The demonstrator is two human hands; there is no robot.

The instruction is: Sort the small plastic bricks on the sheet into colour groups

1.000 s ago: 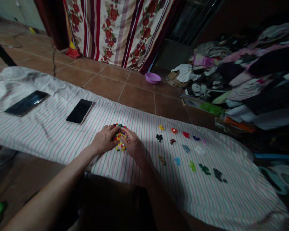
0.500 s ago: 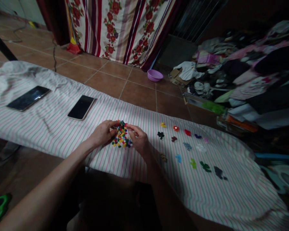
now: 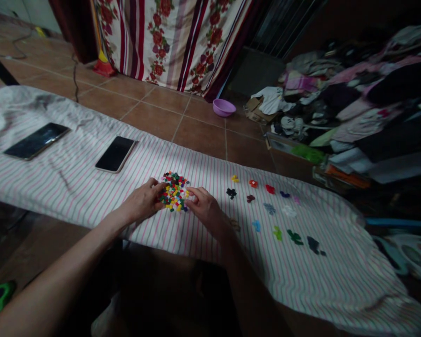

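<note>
A pile of small multicoloured pieces (image 3: 176, 191) lies on a striped cloth (image 3: 203, 164). My left hand (image 3: 144, 199) rests at the pile's left edge, its fingers apart and touching pieces. At the right edge is my right hand (image 3: 205, 206), thumb and forefinger pinched together; what they hold, if anything, is too small to name. Right of the hands, small one-colour groups lie in rows, among them yellow (image 3: 235, 179), black (image 3: 231, 193), red (image 3: 270, 189), light blue (image 3: 256, 225), dark green (image 3: 295, 237) and dark grey (image 3: 315, 245).
Two dark-screened phones, one farther left (image 3: 37, 141) and one nearer the pile (image 3: 115, 154), lie on the cloth. Beyond it, a purple bowl (image 3: 224, 108) stands on the tiled floor before a floral curtain (image 3: 175, 42). Clothes (image 3: 358, 98) are heaped at the right.
Both hands have moved from the pile's upper part toward its sides and lower down, uncovering more pieces at the top. The whole view has shifted slightly.
</note>
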